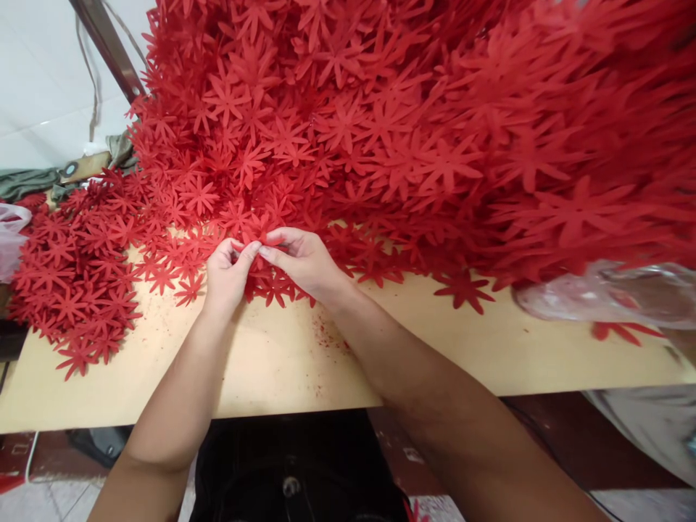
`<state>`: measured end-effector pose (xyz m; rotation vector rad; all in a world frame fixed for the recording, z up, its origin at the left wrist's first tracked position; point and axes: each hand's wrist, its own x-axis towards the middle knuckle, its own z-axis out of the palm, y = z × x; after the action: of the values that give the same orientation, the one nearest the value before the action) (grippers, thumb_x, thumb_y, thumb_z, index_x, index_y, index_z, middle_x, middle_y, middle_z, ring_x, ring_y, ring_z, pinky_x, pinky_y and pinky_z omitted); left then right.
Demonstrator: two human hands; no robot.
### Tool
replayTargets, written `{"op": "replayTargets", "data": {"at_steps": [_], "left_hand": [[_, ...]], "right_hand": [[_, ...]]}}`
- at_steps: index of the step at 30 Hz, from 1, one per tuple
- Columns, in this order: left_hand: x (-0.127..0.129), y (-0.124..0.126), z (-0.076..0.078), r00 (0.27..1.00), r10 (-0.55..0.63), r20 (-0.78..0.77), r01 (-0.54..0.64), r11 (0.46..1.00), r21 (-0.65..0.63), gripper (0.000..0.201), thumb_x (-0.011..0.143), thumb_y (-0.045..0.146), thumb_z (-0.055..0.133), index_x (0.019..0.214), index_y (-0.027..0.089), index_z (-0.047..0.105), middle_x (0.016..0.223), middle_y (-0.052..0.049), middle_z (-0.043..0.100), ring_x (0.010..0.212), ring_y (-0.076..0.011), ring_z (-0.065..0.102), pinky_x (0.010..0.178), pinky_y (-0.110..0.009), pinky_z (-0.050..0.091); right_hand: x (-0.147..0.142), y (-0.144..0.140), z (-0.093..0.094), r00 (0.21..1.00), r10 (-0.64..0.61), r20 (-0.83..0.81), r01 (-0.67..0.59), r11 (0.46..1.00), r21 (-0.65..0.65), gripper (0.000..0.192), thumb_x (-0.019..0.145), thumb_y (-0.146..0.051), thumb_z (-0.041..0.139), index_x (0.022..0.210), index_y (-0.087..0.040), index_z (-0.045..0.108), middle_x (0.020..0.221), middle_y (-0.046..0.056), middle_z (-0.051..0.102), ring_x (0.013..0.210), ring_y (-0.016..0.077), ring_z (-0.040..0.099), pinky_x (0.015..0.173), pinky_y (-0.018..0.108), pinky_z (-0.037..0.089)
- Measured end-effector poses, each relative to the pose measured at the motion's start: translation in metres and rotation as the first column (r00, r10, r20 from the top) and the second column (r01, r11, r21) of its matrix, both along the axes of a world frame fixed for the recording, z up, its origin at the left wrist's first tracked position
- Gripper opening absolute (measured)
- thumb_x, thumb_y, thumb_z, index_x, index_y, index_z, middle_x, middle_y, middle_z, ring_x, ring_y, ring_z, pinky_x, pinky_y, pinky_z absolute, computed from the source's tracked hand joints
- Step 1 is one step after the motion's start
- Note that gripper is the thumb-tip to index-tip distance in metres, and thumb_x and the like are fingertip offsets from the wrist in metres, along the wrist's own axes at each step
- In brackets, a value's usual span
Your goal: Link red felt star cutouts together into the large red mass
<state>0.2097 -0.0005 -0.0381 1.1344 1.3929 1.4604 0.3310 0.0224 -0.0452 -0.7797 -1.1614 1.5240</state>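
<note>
Both hands meet at the near edge of the heap, fingertips together over one small piece. On the left, a loose drift of flat red flower-shaped cut-outs (76,290) spreads across the pale tan wooden tabletop (293,362), thin enough there for single pieces to lie apart, and a crumpled clear plastic bag (8,239) sits at the table's far left end. Behind it lie folded grey-green cloth (27,181) and a slanted dark metal bar (109,47).

Next comes the left hand (225,272), its thumb and forefinger closed in a pinch on a red flower cut-out (259,238) right at the foot of the pile. The right hand (304,261) faces it, fingers curled, its fingertips pinching the same piece from the other side, so the two pull against each other; this looks like a grip for peeling stuck layers apart, though I cannot tell whether one piece or several is held. Both forearms rest low over the bare board, which keeps the wrists steady for such fine work. Red crumbs (326,337) dot the wood just below the right wrist.

Further right, the great mound of red flower cut-outs (435,130) rises high and overhangs the table, with one stray star-like red piece (463,288) lying clear of it. At the far right a second clear plastic bag (609,293) lies on the tabletop with red pieces under it.
</note>
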Motion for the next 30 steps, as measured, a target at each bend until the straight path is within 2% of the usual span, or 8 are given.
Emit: {"op": "replayTargets", "data": {"at_steps": [6,10,13,16,19,23,27,30], "left_hand": [[0.004,-0.001,0.0,0.987,-0.135,0.091,0.133,0.991,0.021,0.033,0.056,0.038,0.079,0.069,0.016,0.058,0.064,0.004,0.06,0.061,-0.0057,0.053,0.061,-0.018,0.044],[0.001,0.003,-0.005,0.992,-0.096,0.077,0.094,0.995,0.022,0.036,0.053,0.038,0.081,0.072,0.018,0.059,0.07,0.003,0.063,0.067,-0.0082,0.058,0.07,-0.023,0.047],[-0.001,0.005,-0.007,0.995,-0.059,0.076,0.056,0.997,0.045,0.036,0.053,0.038,0.08,0.075,0.018,0.06,0.076,0.001,0.066,0.071,-0.0101,0.06,0.072,-0.025,0.049],[0.0,0.005,-0.006,0.995,-0.046,0.092,0.043,0.999,0.031,0.033,0.054,0.035,0.08,0.074,0.018,0.06,0.071,0.002,0.065,0.066,-0.0085,0.059,0.068,-0.023,0.048],[0.001,0.003,-0.002,0.991,-0.067,0.112,0.067,0.998,0.007,0.028,0.058,0.031,0.079,0.072,0.017,0.058,0.059,0.005,0.059,0.053,-0.0053,0.052,0.056,-0.019,0.045],[0.002,0.003,-0.002,0.992,-0.034,0.119,0.034,0.999,0.009,0.026,0.061,0.029,0.077,0.069,0.018,0.054,0.054,0.008,0.054,0.044,-0.0028,0.044,0.045,-0.016,0.037],[0.003,0.002,-0.003,0.989,-0.081,0.124,0.084,0.996,-0.019,0.026,0.066,0.034,0.073,0.073,0.019,0.054,0.049,0.009,0.05,0.039,-0.0035,0.042,0.041,-0.017,0.034],[0.004,0.002,-0.002,0.979,-0.124,0.161,0.125,0.992,0.002,0.028,0.06,0.027,0.077,0.077,0.018,0.057,0.057,0.006,0.057,0.049,-0.0041,0.051,0.051,-0.016,0.042]], "right_hand": [[0.005,0.005,-0.002,0.987,-0.139,-0.077,0.134,0.989,-0.065,0.032,0.06,-0.042,0.075,0.071,-0.021,0.053,0.06,-0.007,0.056,0.052,0.0054,0.051,0.055,0.022,0.047],[0.019,0.018,-0.01,0.953,-0.289,-0.09,0.28,0.955,-0.099,0.028,0.07,-0.044,0.066,0.077,-0.023,0.05,0.067,-0.004,0.063,0.055,0.0081,0.057,0.053,0.023,0.049],[0.024,0.021,-0.011,0.936,-0.352,0.019,0.35,0.934,0.075,0.024,0.074,-0.041,0.063,0.09,-0.024,0.056,0.09,0.001,0.068,0.08,0.012,0.063,0.073,0.029,0.054],[0.02,0.013,-0.005,0.892,-0.423,0.16,0.364,0.882,0.3,0.031,0.075,-0.04,0.063,0.101,-0.024,0.061,0.112,0.005,0.064,0.108,0.017,0.057,0.098,0.037,0.045],[0.011,0.001,0.0,0.898,-0.335,0.287,0.196,0.885,0.422,0.028,0.073,-0.039,0.065,0.096,-0.022,0.065,0.108,0.007,0.065,0.107,0.0195,0.057,0.102,0.039,0.041],[0.002,-0.006,-0.003,0.928,-0.113,0.354,-0.011,0.944,0.331,0.023,0.075,-0.034,0.063,0.093,-0.02,0.063,0.092,0.006,0.066,0.087,0.0178,0.062,0.087,0.036,0.049],[0.001,-0.001,-0.007,0.944,-0.196,0.267,0.127,0.959,0.252,0.012,0.074,-0.03,0.061,0.081,-0.02,0.061,0.082,0.002,0.064,0.08,0.0151,0.059,0.079,0.032,0.048],[0.004,0.003,-0.004,0.943,-0.273,0.19,0.239,0.954,0.183,0.013,0.073,-0.033,0.063,0.076,-0.021,0.057,0.075,-0.001,0.06,0.072,0.0124,0.055,0.076,0.031,0.047]]}}
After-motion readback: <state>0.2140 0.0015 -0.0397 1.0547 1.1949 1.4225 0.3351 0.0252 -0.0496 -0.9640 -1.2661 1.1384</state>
